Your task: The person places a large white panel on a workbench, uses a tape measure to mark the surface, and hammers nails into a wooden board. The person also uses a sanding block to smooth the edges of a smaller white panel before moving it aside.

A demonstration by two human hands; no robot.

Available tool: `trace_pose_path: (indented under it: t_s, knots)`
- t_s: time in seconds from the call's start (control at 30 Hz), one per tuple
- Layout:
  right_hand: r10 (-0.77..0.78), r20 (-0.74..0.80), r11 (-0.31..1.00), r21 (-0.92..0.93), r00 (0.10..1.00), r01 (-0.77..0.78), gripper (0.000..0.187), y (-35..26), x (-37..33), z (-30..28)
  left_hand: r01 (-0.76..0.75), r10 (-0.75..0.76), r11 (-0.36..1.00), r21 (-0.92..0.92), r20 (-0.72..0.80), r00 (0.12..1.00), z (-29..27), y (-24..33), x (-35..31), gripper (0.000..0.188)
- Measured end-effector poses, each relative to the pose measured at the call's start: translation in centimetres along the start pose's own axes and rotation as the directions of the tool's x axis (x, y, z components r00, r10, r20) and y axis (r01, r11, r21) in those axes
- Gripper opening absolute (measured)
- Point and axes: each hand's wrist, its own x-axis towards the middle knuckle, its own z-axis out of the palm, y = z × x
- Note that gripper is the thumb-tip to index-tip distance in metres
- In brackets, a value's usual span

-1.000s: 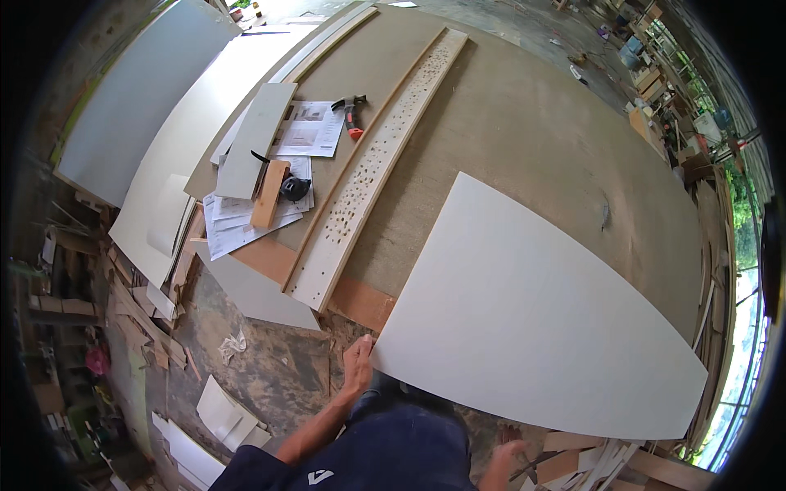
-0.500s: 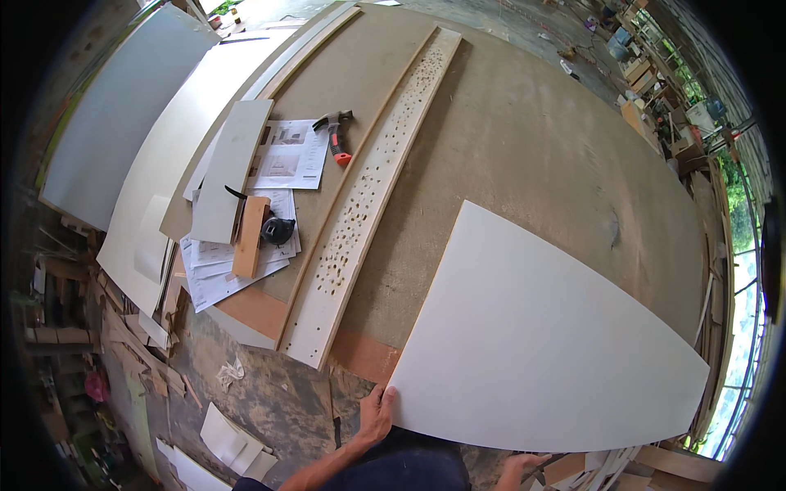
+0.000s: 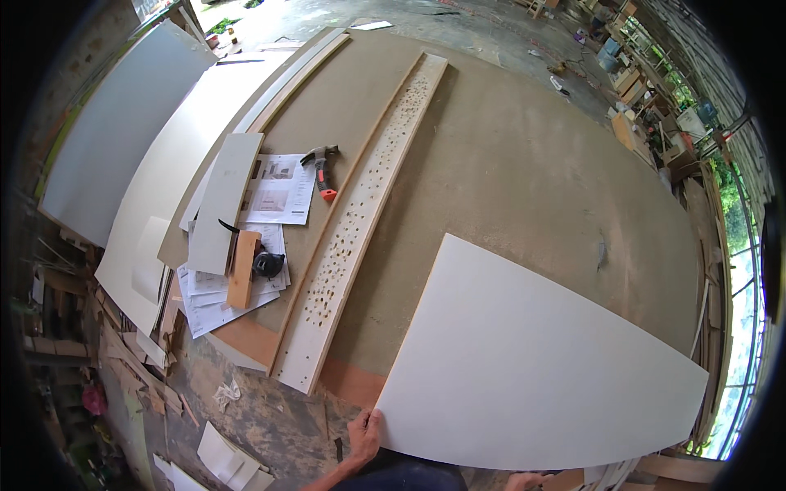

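A large white panel (image 3: 536,368) spans the lower right of the worktable, its near edge close to my body. My left hand (image 3: 364,434) is closed on its near left corner, thumb on the top face and fingers at the edge. My right hand (image 3: 528,480) is at the near edge, low in the view. Its fingers reach to the right along the underside of the panel and are partly hidden. Left of the panel lies a long pale board (image 3: 360,229) peppered with holes, with a thin wooden strip along its left side.
A claw hammer (image 3: 324,173), printed sheets (image 3: 282,200), a black tape measure (image 3: 268,264), a wood block (image 3: 242,270) and a narrow white board (image 3: 225,204) lie on the brown tabletop (image 3: 524,164). Large white sheets (image 3: 123,131) stand at the left. Offcuts (image 3: 229,458) litter the floor.
The view has tilted up slightly, so the table and its contents sit lower in the picture. Both hands stay at the white panel's near edge, and the panel's position on the table looks much the same.
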Motion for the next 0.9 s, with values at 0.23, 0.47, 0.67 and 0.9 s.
trace_pose_path:
  t_s: [0.23, 0.47, 0.67, 0.9]
  knots:
    - [-0.066, 0.03, 0.998, -0.01, 0.997, 0.067, 0.073, -4.9, 5.0, 0.3, -0.025, 0.023, 1.0, -0.014, -0.118, 0.993, 1.0, -0.7, -0.4, 0.039]
    - [-0.114, 0.11, 0.993, -0.02, 0.987, 0.117, 0.072, -10.4, 14.7, 0.0, -0.117, -0.215, 0.802, -0.586, -0.466, 0.858, 3.4, -3.2, -1.3, 0.028]
    - [-0.078, 0.171, 0.996, -0.033, 0.982, 0.085, 0.072, -13.7, 24.3, -2.1, -0.124, -0.309, 0.601, -0.789, -0.373, 0.875, 13.9, -2.7, -7.8, 0.053]
    - [-0.001, 0.231, 1.0, -0.019, 0.973, 0.006, 0.071, -14.4, 29.0, -4.9, -0.273, -0.227, 0.483, -0.832, -0.421, 0.878, 14.5, -4.7, -9.4, 0.051]
